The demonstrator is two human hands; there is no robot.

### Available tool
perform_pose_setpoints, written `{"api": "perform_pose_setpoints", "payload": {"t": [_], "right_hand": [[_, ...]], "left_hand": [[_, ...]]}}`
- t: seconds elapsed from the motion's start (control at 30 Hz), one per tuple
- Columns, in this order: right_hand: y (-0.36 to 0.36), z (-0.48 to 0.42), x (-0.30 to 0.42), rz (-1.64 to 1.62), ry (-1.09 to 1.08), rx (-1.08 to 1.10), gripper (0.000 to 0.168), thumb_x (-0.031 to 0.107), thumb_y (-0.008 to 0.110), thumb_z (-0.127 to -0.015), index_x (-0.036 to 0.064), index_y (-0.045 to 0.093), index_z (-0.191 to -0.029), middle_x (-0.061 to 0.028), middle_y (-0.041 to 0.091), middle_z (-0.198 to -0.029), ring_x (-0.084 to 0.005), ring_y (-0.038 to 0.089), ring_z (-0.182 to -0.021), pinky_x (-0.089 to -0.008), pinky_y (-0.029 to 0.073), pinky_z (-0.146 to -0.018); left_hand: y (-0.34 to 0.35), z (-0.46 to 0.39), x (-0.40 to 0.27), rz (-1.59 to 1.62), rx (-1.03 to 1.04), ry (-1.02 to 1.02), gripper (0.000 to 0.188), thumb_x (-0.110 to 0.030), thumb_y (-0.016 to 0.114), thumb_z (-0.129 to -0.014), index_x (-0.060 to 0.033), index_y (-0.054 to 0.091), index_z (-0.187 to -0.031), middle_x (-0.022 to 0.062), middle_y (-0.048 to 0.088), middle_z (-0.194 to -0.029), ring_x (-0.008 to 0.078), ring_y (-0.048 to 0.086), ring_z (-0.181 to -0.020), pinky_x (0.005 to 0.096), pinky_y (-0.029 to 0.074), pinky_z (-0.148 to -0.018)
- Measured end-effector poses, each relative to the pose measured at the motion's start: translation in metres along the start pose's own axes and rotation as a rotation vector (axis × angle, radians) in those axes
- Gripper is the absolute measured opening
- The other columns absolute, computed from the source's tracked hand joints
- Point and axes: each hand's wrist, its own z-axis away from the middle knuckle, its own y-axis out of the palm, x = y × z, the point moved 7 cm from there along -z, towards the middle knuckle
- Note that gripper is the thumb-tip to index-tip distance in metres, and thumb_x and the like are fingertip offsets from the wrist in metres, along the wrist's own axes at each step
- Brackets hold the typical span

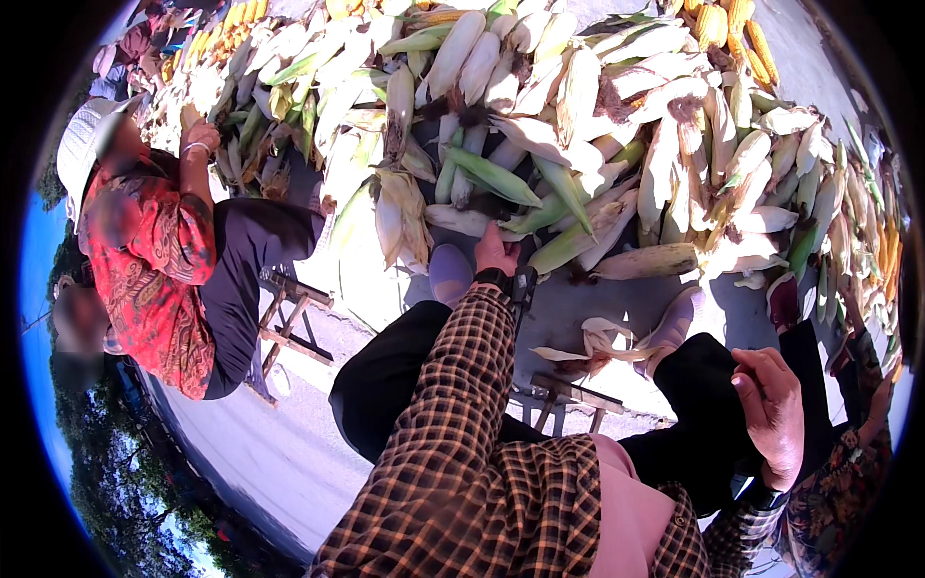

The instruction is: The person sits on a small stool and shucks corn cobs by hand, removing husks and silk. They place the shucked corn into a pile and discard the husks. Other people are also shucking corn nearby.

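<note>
My left hand (497, 253) reaches forward to the near edge of a heap of corn ears in their husks. Its fingertips are at a pale husked-over ear (462, 220) lying crosswise on the ground; whether they grip it is hard to see. Just beyond lies a green-husked ear (495, 175), and another greenish ear (567, 242) slants to the right of the hand. My right hand (772, 412) is raised above my right knee, thumb apart from the loosely bent fingers, with nothing seen in it.
Loose husk leaves (596, 345) lie between my shoes, near a low wooden stool (574, 394). On the left, a person in a red patterned shirt (155, 289) sits at the heap on another stool (296, 318). Someone else sits close on my right. Bare yellow cobs (712, 27) lie behind the heap.
</note>
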Motion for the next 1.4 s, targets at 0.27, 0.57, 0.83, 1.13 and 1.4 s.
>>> {"api": "perform_pose_setpoints", "payload": {"t": [0.27,0.57,0.83,1.13,1.4], "right_hand": [[-0.003,0.018,0.009,0.033,-0.103,-0.039,0.018,-0.001,0.065,-0.092,-0.005,0.066,-0.110,-0.0123,0.060,-0.086,-0.0206,0.058,-0.071,-0.0295,0.045,-0.065],[0.002,0.033,0.017,-0.060,-0.260,-0.025,0.028,0.015,0.069,-0.097,-0.004,0.065,-0.116,-0.0136,0.068,-0.099,-0.0209,0.065,-0.084,-0.0307,0.052,-0.078],[0.054,0.003,0.050,-0.911,-0.187,0.027,0.068,0.035,0.066,-0.100,0.001,0.037,-0.151,-0.0111,0.056,-0.141,-0.0175,0.054,-0.125,-0.0309,0.043,-0.106],[0.046,-0.011,0.045,-1.164,-0.037,-0.116,0.040,0.027,0.065,-0.100,-0.001,0.055,-0.127,-0.0104,0.069,-0.106,-0.0206,0.068,-0.096,-0.0351,0.055,-0.088],[0.045,-0.022,0.043,-1.087,0.128,-0.251,0.061,0.034,0.066,-0.099,-0.003,0.043,-0.142,-0.0143,0.063,-0.110,-0.0249,0.067,-0.098,-0.0401,0.059,-0.084]], "left_hand": [[0.013,0.066,-0.014,0.063,0.021,-0.132,0.041,-0.036,0.074,-0.073,-0.0103,0.057,-0.101,0.0118,0.059,-0.098,0.0295,0.061,-0.080,0.0442,0.052,-0.064],[0.095,0.220,-0.016,0.012,0.405,-0.020,0.024,-0.029,0.070,-0.081,-0.0145,0.057,-0.094,0.0002,0.058,-0.084,0.0179,0.060,-0.074,0.0352,0.051,-0.060],[0.157,0.435,-0.014,-1.050,0.949,0.710,0.066,-0.030,0.079,-0.083,0.0056,0.041,-0.123,0.0175,0.057,-0.115,0.0284,0.062,-0.104,0.0372,0.051,-0.090],[0.104,0.346,-0.312,-0.977,0.410,1.026,0.037,-0.029,0.073,-0.093,-0.0031,0.061,-0.117,0.0040,0.067,-0.104,0.0134,0.066,-0.092,0.0273,0.053,-0.077],[-0.029,0.086,-0.239,-1.605,-0.295,0.613,0.101,-0.052,0.080,-0.075,0.0082,0.039,-0.146,0.0282,0.056,-0.137,0.0393,0.056,-0.128,0.0442,0.044,-0.109]]}}
